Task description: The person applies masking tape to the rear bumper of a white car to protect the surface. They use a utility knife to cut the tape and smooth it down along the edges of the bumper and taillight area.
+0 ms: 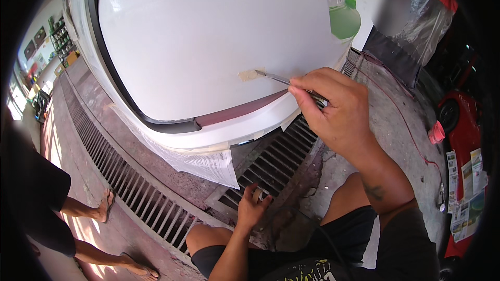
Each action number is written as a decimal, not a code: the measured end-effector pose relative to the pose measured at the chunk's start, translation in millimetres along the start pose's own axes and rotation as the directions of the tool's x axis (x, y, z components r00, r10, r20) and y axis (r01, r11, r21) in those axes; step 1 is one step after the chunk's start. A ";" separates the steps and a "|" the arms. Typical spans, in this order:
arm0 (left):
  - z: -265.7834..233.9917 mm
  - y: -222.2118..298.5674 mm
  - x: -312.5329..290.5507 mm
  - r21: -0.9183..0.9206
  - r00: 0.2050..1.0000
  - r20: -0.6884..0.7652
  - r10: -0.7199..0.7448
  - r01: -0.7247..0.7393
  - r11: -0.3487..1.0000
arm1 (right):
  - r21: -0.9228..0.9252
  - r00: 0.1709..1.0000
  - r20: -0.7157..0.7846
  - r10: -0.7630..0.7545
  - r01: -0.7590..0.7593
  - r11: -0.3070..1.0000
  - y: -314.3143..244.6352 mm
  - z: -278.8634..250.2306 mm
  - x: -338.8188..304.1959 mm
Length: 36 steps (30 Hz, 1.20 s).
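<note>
Head view: our right hand (338,105) tightly pinches a thin blade (276,78), its tip at a beige patch (249,75) on the white panel (208,36); our half-curled left hand (251,211) holds a small ring (257,194).

Car panel (203,41) ahead, centre. Patch (249,75) low on panel, right of its middle; tip of tool (276,77) at patch, tool's other end in right hand (336,106). Left hand (252,211) lower, nearer the body, roll (257,194) between fingers. Newspaper (208,165) hangs under panel, left of short grate (273,158). Long grate (138,192) farther left; bystander (36,192) beyond it. Right: container (436,132) beside second car (466,119), paper sheets (471,198) on that car.
</note>
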<state>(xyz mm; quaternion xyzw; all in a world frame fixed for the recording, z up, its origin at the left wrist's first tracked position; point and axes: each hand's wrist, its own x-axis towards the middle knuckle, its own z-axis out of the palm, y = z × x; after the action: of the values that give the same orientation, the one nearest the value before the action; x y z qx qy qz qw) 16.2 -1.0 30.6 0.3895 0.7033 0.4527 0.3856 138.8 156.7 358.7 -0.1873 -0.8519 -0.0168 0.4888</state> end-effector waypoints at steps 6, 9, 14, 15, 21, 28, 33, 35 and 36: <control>-1.4 6.8 -1.2 0.003 1.000 0.004 -0.021 0.021 1.000 | 0.079 0.991 -0.021 0.134 -0.132 0.988 -3.7 9.9 -9.5; -0.3 9.6 -0.8 0.000 1.000 0.011 -0.023 0.023 1.000 | 0.137 0.976 -0.046 0.215 -0.207 0.969 -6.5 15.9 -15.8; 0.9 7.1 -0.2 -0.003 1.000 -0.001 -0.002 0.002 1.000 | 0.246 0.940 -0.060 0.336 -0.312 0.918 -13.1 23.7 -20.9; 0.4 7.1 -0.7 -0.001 1.000 -0.004 0.003 -0.003 1.000 | 0.247 0.935 -0.059 0.351 -0.327 0.912 -15.6 23.8 -20.8; -0.5 4.9 -0.2 0.012 1.000 -0.011 0.003 -0.003 1.000 | 0.262 0.931 -0.088 0.353 -0.320 0.910 -14.8 28.1 -24.8; 2.2 -3.9 0.9 0.019 0.999 -0.022 0.025 -0.024 1.000 | 0.370 0.903 -0.076 0.423 -0.368 0.853 -13.6 37.8 -32.2; 2.2 5.1 -0.1 0.019 1.000 0.005 0.001 -0.001 1.000 | 0.473 0.858 -0.046 0.511 -0.432 0.768 -14.3 47.0 -41.3; 2.5 4.3 0.3 0.022 1.000 0.002 0.005 -0.005 1.000 | 0.495 0.845 -0.034 0.533 -0.450 0.744 -15.8 50.3 -42.6; 2.3 4.7 0.4 0.021 1.000 0.003 0.002 -0.003 1.000 | 0.503 0.839 -0.029 0.543 -0.457 0.734 -16.4 51.9 -43.2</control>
<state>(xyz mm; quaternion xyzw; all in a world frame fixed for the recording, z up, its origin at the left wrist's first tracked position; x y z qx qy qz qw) 19.0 1.5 34.2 0.3950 0.7070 0.4453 0.3819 110.0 139.4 298.0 -0.2817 -0.7006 0.3094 0.5780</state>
